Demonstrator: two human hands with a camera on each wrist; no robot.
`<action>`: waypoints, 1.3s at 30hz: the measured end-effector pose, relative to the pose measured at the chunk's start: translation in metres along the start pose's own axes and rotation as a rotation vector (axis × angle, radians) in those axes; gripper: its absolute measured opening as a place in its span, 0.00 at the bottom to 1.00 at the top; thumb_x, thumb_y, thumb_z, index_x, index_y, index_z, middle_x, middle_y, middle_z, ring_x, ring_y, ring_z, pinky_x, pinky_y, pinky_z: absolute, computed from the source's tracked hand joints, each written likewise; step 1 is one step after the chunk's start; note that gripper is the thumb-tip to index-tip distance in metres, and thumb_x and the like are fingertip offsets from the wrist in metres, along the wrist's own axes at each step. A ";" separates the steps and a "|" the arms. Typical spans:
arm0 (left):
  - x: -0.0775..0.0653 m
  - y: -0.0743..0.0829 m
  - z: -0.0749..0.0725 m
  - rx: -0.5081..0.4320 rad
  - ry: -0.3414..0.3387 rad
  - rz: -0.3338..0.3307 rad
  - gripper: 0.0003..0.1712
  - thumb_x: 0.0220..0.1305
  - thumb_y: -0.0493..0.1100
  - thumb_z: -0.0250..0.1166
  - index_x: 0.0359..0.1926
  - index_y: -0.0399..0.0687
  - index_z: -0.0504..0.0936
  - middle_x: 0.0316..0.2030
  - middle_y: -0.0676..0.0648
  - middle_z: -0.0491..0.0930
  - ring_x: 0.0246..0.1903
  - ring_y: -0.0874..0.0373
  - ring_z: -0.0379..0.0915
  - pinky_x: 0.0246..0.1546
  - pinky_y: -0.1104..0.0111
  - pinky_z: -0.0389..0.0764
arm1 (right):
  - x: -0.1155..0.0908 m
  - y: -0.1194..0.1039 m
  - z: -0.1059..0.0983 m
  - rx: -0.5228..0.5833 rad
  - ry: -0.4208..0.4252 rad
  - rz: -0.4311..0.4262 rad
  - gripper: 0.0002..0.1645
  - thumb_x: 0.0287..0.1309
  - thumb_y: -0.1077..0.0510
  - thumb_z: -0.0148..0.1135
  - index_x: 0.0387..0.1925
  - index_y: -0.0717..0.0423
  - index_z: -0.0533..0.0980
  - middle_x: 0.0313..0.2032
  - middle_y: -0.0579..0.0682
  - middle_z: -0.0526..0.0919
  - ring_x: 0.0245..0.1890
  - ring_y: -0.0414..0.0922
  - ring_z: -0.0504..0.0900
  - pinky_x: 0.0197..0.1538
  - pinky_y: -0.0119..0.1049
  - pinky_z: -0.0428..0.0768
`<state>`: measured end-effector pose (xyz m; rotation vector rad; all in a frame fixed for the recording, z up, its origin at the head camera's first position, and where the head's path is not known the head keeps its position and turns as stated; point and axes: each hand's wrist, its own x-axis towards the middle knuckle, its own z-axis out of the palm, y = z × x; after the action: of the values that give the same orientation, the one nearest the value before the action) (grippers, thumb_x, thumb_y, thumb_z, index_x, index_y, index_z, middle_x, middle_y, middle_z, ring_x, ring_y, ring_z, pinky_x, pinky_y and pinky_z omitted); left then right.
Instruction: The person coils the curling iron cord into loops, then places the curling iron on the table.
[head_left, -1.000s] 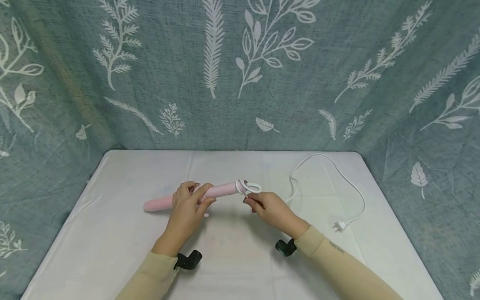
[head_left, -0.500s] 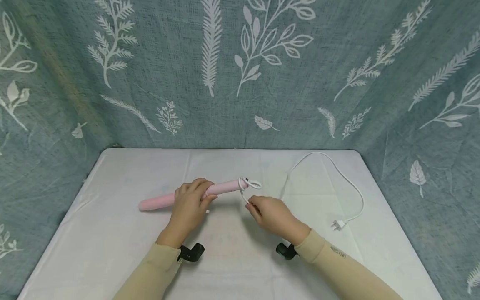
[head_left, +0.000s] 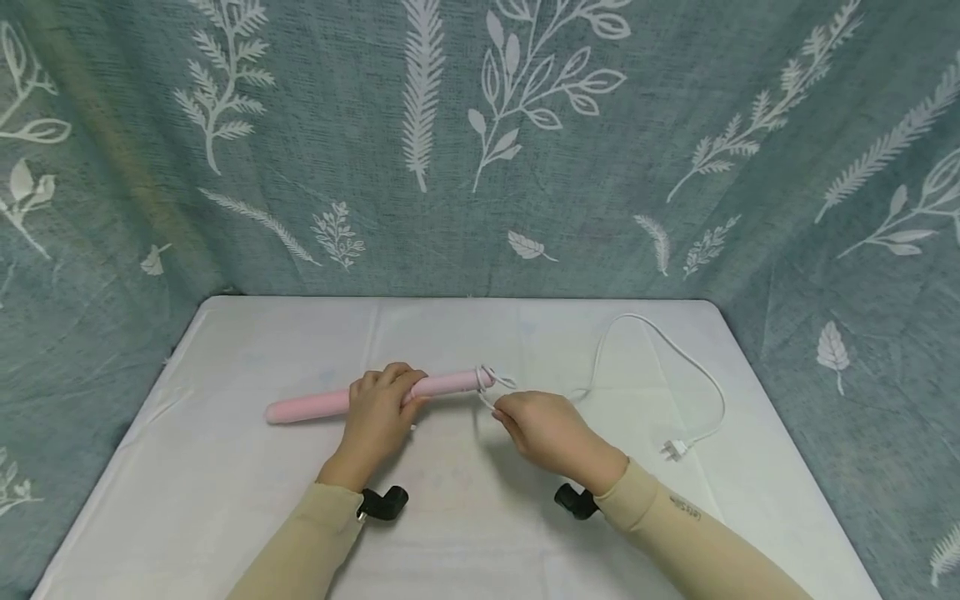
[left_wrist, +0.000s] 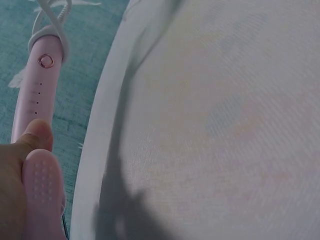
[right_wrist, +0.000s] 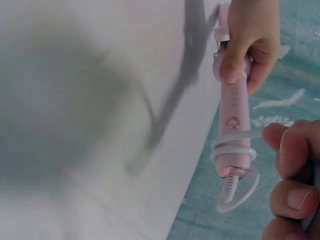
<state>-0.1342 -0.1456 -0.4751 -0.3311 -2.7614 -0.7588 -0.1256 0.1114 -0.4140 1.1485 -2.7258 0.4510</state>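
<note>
A pink curling iron [head_left: 307, 407] is held raised over the table, its thick end to the left. My left hand [head_left: 377, 417] grips it around the middle, thumb along the handle. In the left wrist view, a round button [left_wrist: 45, 61] and a dotted clamp lever [left_wrist: 42, 185] show on it. The white cord [right_wrist: 235, 152] loops around the handle's end, beside the ribbed strain relief [right_wrist: 229, 189]. My right hand [head_left: 551, 429] pinches the cord between thumb and forefinger just right of the handle, its other fingers curled.
The cord's free length [head_left: 705, 372] curves across the right side of the table, ending in a white plug [head_left: 675, 450]. A white cloth [head_left: 465, 533] covers the table. Behind and on both sides hangs a green leaf-patterned curtain [head_left: 465, 242].
My right hand has drawn the cord down and toward me, around the handle's end. The curling iron has shifted slightly left in view. The cord's slack on the right has changed shape.
</note>
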 end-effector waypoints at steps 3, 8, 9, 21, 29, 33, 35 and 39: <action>-0.001 0.000 0.002 0.008 -0.010 0.006 0.19 0.62 0.50 0.67 0.52 0.50 0.81 0.52 0.46 0.75 0.48 0.41 0.67 0.52 0.46 0.60 | 0.000 0.001 -0.001 -0.010 0.003 -0.013 0.10 0.66 0.58 0.58 0.26 0.50 0.74 0.19 0.39 0.69 0.19 0.36 0.65 0.25 0.32 0.69; -0.005 -0.002 0.005 0.028 -0.020 0.037 0.20 0.60 0.50 0.69 0.51 0.49 0.81 0.50 0.47 0.76 0.47 0.41 0.68 0.51 0.47 0.61 | 0.003 0.002 -0.001 -0.007 0.000 -0.020 0.08 0.66 0.58 0.58 0.30 0.53 0.78 0.23 0.40 0.76 0.21 0.35 0.68 0.27 0.32 0.72; -0.005 -0.002 0.005 0.029 -0.020 0.044 0.20 0.59 0.49 0.70 0.51 0.49 0.81 0.50 0.47 0.76 0.47 0.41 0.68 0.50 0.47 0.62 | 0.003 0.003 -0.002 -0.006 -0.001 -0.018 0.07 0.66 0.58 0.59 0.31 0.53 0.78 0.23 0.40 0.76 0.21 0.35 0.69 0.27 0.32 0.72; -0.009 -0.004 0.005 -0.007 -0.055 0.059 0.20 0.59 0.51 0.70 0.51 0.50 0.82 0.50 0.49 0.76 0.45 0.44 0.68 0.50 0.51 0.60 | 0.005 0.007 -0.008 -0.005 0.044 -0.014 0.06 0.65 0.56 0.60 0.31 0.50 0.79 0.22 0.38 0.74 0.21 0.35 0.69 0.26 0.33 0.72; -0.013 -0.003 0.001 -0.015 -0.063 0.071 0.20 0.58 0.52 0.70 0.50 0.53 0.82 0.49 0.50 0.76 0.45 0.46 0.68 0.50 0.51 0.59 | 0.010 0.007 -0.011 0.004 0.050 -0.022 0.05 0.64 0.57 0.62 0.31 0.51 0.79 0.25 0.39 0.78 0.22 0.35 0.71 0.27 0.32 0.73; -0.017 -0.002 -0.001 -0.028 -0.070 0.103 0.20 0.56 0.53 0.72 0.49 0.54 0.83 0.49 0.50 0.76 0.46 0.48 0.68 0.50 0.52 0.60 | 0.013 0.008 -0.014 0.033 0.059 -0.020 0.05 0.64 0.57 0.63 0.32 0.51 0.81 0.27 0.40 0.80 0.25 0.35 0.74 0.30 0.31 0.75; -0.019 -0.002 -0.001 -0.028 -0.063 0.127 0.20 0.55 0.52 0.73 0.48 0.54 0.83 0.48 0.51 0.76 0.46 0.49 0.68 0.50 0.52 0.60 | 0.015 0.010 -0.015 0.059 0.068 -0.011 0.05 0.63 0.55 0.63 0.32 0.50 0.81 0.28 0.40 0.81 0.26 0.35 0.76 0.31 0.31 0.75; -0.026 -0.002 -0.001 -0.023 -0.032 0.202 0.21 0.52 0.51 0.74 0.47 0.53 0.84 0.46 0.51 0.77 0.46 0.50 0.69 0.51 0.51 0.63 | 0.017 0.014 -0.016 0.161 0.062 0.058 0.07 0.60 0.49 0.66 0.31 0.46 0.81 0.30 0.36 0.80 0.28 0.34 0.75 0.33 0.31 0.74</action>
<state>-0.1103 -0.1519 -0.4830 -0.6211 -2.6962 -0.7388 -0.1470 0.1145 -0.3981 1.0732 -2.7167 0.7136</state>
